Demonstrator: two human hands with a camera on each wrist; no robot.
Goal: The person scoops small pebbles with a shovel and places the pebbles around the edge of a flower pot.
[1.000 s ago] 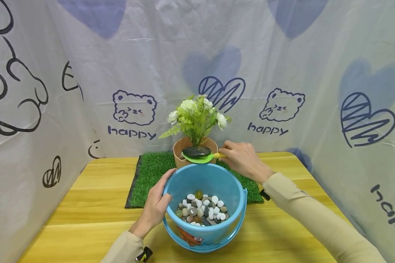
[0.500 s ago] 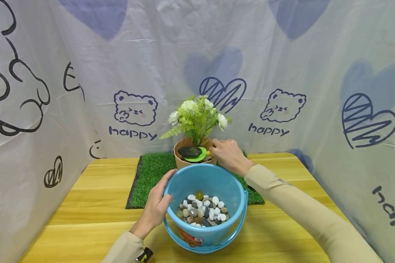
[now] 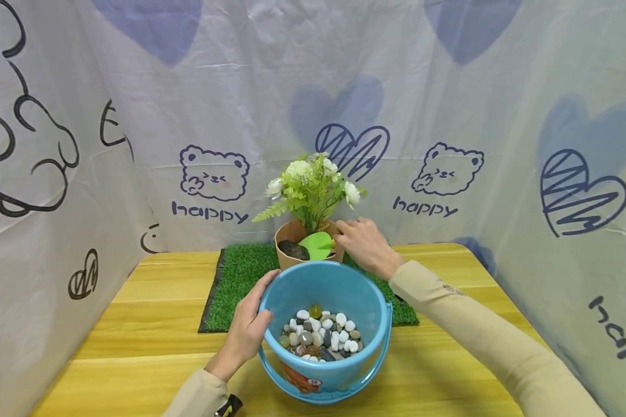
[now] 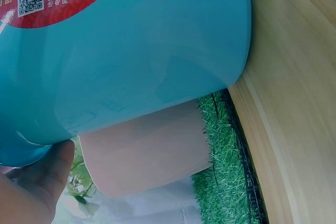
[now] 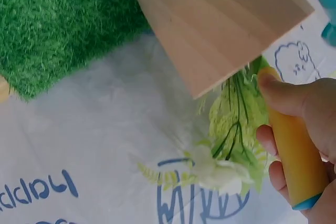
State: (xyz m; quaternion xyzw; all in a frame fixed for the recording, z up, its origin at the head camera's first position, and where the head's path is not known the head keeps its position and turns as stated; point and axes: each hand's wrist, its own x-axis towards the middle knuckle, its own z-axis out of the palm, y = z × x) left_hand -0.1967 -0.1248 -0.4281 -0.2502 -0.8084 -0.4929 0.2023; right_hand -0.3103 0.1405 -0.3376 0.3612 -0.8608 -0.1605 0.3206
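Observation:
My right hand grips the yellow handle of a small green toy shovel. Its blade is tipped inside the mouth of a peach flowerpot, which bears white flowers and green leaves. At the left inside the pot, beside the blade, lies a large dark stone. With thumb and fingers, my left hand holds the rim of a blue bucket from its left side. White, grey and brown pebbles cover the bucket's floor.
The pot stands on a green turf mat at the back of the wooden table, right behind the bucket. A printed cloth hangs behind and on both sides. The bucket's blue handle hangs down at its front.
My right hand has moved left with the shovel, over the pot. The blade has tipped, and the dark stone has slid off it into the pot. The left hand and bucket stay put.

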